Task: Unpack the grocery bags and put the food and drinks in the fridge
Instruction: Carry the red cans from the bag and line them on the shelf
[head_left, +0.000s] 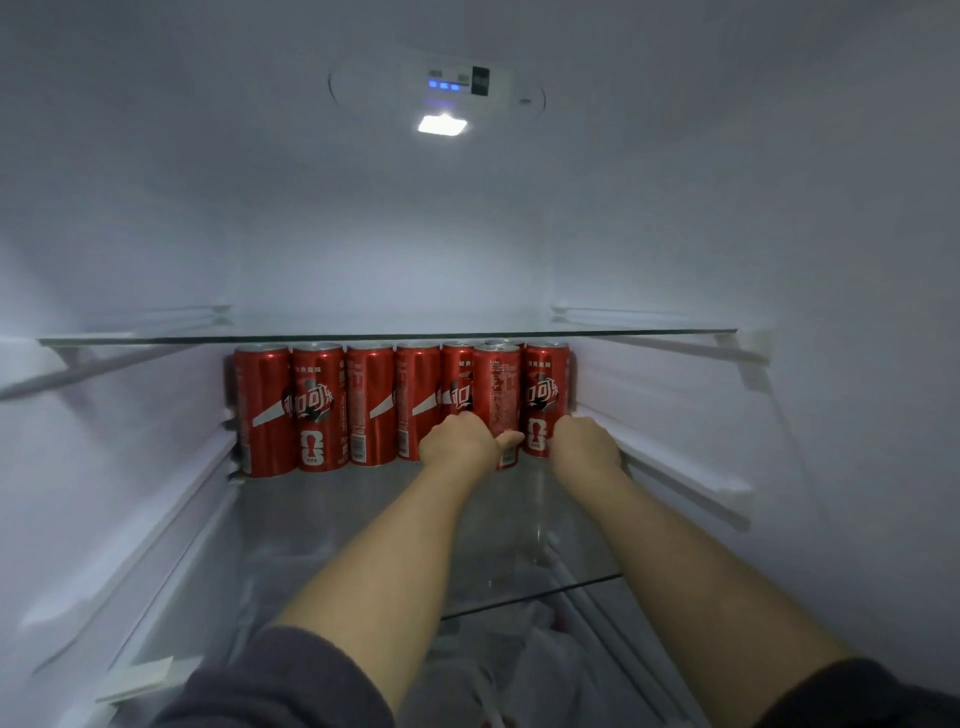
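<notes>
View from inside an open fridge (779, 208), its white walls and ceiling filling the picture. On the ceiling, a small square lamp (442, 125) glows white, and just behind it sits a control panel (457, 80) with three blue lights. An upper glass shelf (363, 338) spans the full width, seen edge-on, with nothing visible on it. Below it lies a lower glass shelf (363, 519), resting on white rails (675, 457) moulded into both side walls. Along the back edge of this lower shelf stands a row of red cola cans (370, 405), all upright and touching side by side, from near the back left corner to the back right corner. One forward can (497, 384) stands just in front of the row, right of centre. Two bare forearms reach in from the front edge. The left hand (457, 441) grips the forward can low down, thumb laid across its front and fingers curled round its left side. The right hand (587, 441) is curled round the right side of the end can (545, 384) in the back right corner; its fingertips are hidden behind the can. Dark grey sleeves (291, 686) show at the bottom. Through the glass, under the shelf's front edge, crumpled white plastic (519, 639) is dimly visible.
</notes>
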